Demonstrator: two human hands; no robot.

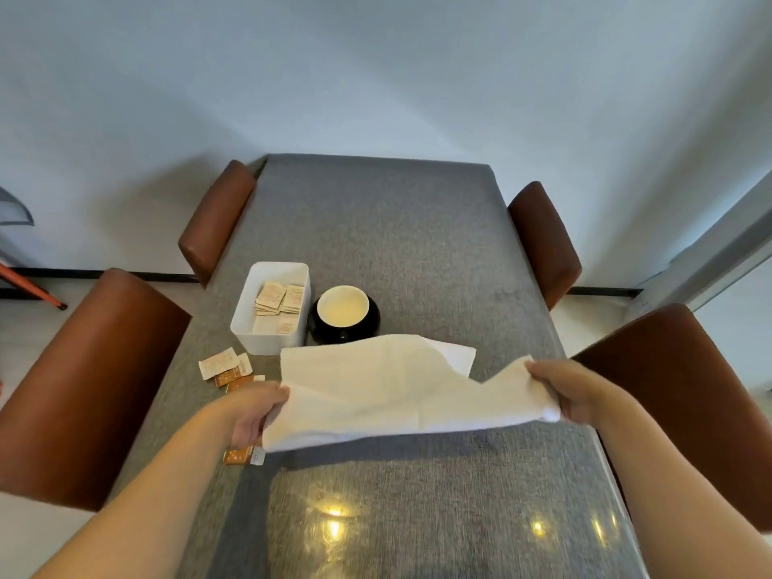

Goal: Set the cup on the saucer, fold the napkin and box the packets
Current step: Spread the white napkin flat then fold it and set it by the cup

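A white napkin (376,390) is lifted above the table by its near edge. My left hand (255,415) grips its left corner and my right hand (564,390) grips its right corner; the far part still lies on the table. Behind it stands a black cup (343,317) with a cream inside; any saucer under it is hidden. To the cup's left a white box (271,307) holds several packets (278,300). Loose packets (225,367) lie left of the napkin, and one orange packet (240,456) lies under my left hand.
The grey table (417,244) has a glossy top with lamp reflections near me. Brown chairs stand at its sides: two on the left (79,382), two on the right (543,240). A white wall is behind.
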